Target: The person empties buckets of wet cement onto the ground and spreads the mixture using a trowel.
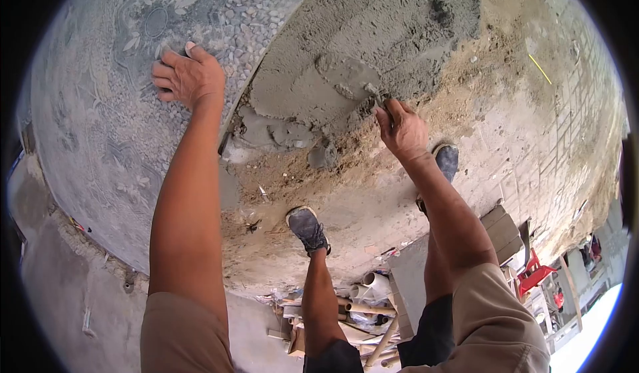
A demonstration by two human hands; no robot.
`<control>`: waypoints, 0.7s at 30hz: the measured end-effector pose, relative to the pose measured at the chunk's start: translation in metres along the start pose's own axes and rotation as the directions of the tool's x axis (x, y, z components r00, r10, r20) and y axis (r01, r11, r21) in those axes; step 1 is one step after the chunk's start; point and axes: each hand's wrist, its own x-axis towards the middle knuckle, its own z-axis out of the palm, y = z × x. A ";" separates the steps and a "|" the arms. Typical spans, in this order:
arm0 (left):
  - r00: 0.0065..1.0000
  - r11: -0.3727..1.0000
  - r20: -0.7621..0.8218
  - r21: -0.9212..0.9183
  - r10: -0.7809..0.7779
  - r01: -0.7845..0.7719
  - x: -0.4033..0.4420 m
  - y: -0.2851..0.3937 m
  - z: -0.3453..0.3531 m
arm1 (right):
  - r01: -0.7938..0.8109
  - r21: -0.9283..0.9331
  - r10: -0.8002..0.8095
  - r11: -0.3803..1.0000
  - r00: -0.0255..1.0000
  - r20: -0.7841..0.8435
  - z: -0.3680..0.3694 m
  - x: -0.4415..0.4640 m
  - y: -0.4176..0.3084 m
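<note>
My left hand rests with spread fingers on the grey patterned tile floor, which carries printed pebbles and leaf shapes. In my right hand is the handle of a trowel, gripped by closed fingers. The trowel's blade lies over the wet mortar and is smeared with it, so its outline is hard to make out. Grey mortar spreads in a bed beside the tile's straight edge, rough at the back and smoother near the trowel. A small lump of mortar sits at the bed's near side.
My two shoes stand on dusty ground with loose sand along the mortar. Behind me lie pipes and scrap, stacked tiles and a red plastic chair. A yellow strip lies at the right.
</note>
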 end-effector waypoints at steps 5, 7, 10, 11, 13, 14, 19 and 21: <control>1.000 0.999 -0.006 0.047 -0.006 0.007 -0.003 0.000 0.000 | -0.227 -0.079 0.217 0.971 0.969 -0.116 -0.065 0.103 0.000; 1.000 0.998 -0.002 0.059 -0.019 0.019 -0.003 0.000 0.000 | -0.275 -0.025 0.270 0.961 0.955 -0.122 -0.082 0.118 -0.003; 0.998 0.999 -0.058 0.051 -0.001 0.004 -0.004 0.000 0.002 | -0.112 -0.131 0.118 0.985 0.992 0.036 -0.090 0.112 -0.026; 0.998 0.999 -0.055 0.051 -0.001 0.004 -0.003 -0.003 0.002 | -0.095 -0.170 0.098 0.981 0.995 0.006 -0.091 0.116 -0.025; 0.999 0.999 -0.032 0.048 -0.002 0.003 -0.004 -0.002 0.002 | -0.153 -0.191 0.141 0.970 0.987 -0.076 -0.095 0.132 -0.011; 1.000 0.999 -0.030 0.045 0.005 -0.004 -0.004 -0.001 0.001 | -0.214 -0.165 0.194 0.963 0.972 -0.129 -0.101 0.146 -0.001; 0.996 1.000 -0.093 0.012 -0.001 0.002 -0.002 -0.004 0.008 | -0.418 0.114 0.434 0.901 0.874 -0.221 -0.113 0.191 0.081; 0.998 1.000 -0.063 0.019 -0.013 0.014 -0.002 -0.007 0.010 | -0.592 0.456 0.596 0.664 0.788 0.156 -0.147 0.175 0.066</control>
